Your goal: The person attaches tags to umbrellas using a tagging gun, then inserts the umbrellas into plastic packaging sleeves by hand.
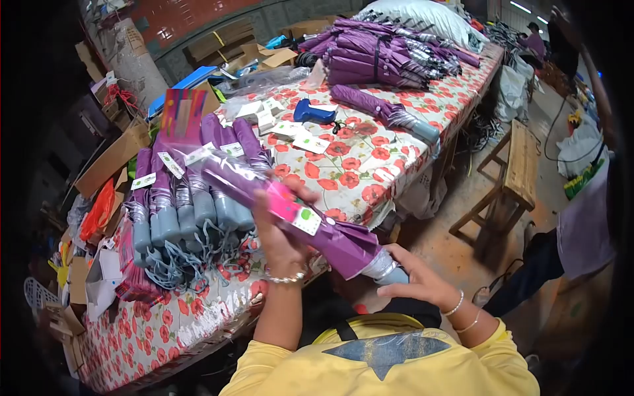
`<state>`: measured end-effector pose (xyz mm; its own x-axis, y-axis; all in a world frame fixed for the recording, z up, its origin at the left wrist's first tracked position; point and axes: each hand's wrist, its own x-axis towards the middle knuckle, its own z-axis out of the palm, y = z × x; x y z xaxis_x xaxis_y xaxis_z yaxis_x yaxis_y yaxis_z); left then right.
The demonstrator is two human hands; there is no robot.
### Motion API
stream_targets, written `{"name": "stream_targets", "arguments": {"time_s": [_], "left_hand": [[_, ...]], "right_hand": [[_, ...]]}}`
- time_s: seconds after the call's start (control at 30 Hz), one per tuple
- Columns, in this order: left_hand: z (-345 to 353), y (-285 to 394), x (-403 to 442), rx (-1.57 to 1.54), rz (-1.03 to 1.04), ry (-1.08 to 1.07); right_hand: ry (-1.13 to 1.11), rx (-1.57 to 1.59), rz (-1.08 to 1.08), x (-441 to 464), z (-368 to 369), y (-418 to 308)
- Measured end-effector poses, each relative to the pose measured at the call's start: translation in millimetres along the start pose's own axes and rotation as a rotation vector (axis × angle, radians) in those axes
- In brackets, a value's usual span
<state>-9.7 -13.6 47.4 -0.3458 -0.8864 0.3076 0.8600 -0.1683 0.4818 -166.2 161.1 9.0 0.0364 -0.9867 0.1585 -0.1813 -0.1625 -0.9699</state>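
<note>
Left fingers: wrapped around the middle of the purple umbrella [343, 245] by the left hand [281, 234], close to the pink panel.
Right fingers: closed by the right hand [416, 280] around the grey handle [394, 276] and the silvery folds beside it.
Purple umbrella: held furled and slanted between both hands, above the table edge, with its handle towards the yellow shirt [389, 363].
Clear sleeve [214, 162]: seen over the far part of the umbrella; the handle end appears uncovered. The step in hand is judged to be the handling of sleeve and umbrella together.
Grip: a steady handle and a light hold on the film would be called for by any shift of the sleeve, so that snagging is avoided.
White label [307, 221]: marked in green and seen beside the pink panel [284, 204].
Umbrella row [203, 210]: laid side by side on the flowered cloth [343, 165], with tags attached and grey cords [185, 265] tangled at the handles.
Blue tool [313, 113]: laid near loose white tags [310, 142].
Lone umbrella [373, 107]: laid between the tool and the table's far edge.
Umbrella pile [370, 61]: bound by a dark strap.
Wooden bench [520, 171]: stood beside the table.
</note>
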Motion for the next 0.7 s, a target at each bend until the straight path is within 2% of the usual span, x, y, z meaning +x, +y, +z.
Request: {"name": "stream_targets", "arguments": {"time_s": [0.07, 0.1, 0.13, 0.27, 0.37, 0.43, 0.47, 0.57, 0.7], "left_hand": [[6.5, -26.3, -24.6, 0.155, -0.131, 0.007], [11.9, -39.5, -35.2, 0.157, -0.157, -0.017], [12.6, -46.6, -43.1, 0.155, -0.16, -0.001], [-0.4, -45.9, -57.5, 0.176, -0.297, -0.035], [14.2, -20.3, -47.1, 0.103, -0.22, 0.021], [14.8, 3.1, -37.3, 0.009, -0.037, -0.119], [2.8, 13.2, -28.9, 0.044, 0.032, -0.093], [-5.3, 38.1, -6.9, 0.021, 0.176, 0.013], [-12.2, 51.4, 7.7, 0.018, 0.191, 0.152]], "right_hand": [[0.008, 0.094, 0.008, 4.8, 5.5, -0.2], [0.016, 0.146, 0.015, 6.4, 9.0, -0.5], [0.028, 0.203, 0.113, 8.3, 11.5, -6.4], [0.052, 0.184, 0.136, 3.2, 16.8, -4.0], [0.037, 0.049, 0.053, 2.1, 13.4, -8.4], [0.031, -0.103, -0.04, -0.3, 9.6, -12.7], [0.056, -0.307, -0.15, 0.6, 7.1, -12.1], [0.199, -0.604, -0.349, 4.3, 5.0, -11.2], [0.25, -0.838, -0.381, 4.9, -0.6, -8.5]]}}
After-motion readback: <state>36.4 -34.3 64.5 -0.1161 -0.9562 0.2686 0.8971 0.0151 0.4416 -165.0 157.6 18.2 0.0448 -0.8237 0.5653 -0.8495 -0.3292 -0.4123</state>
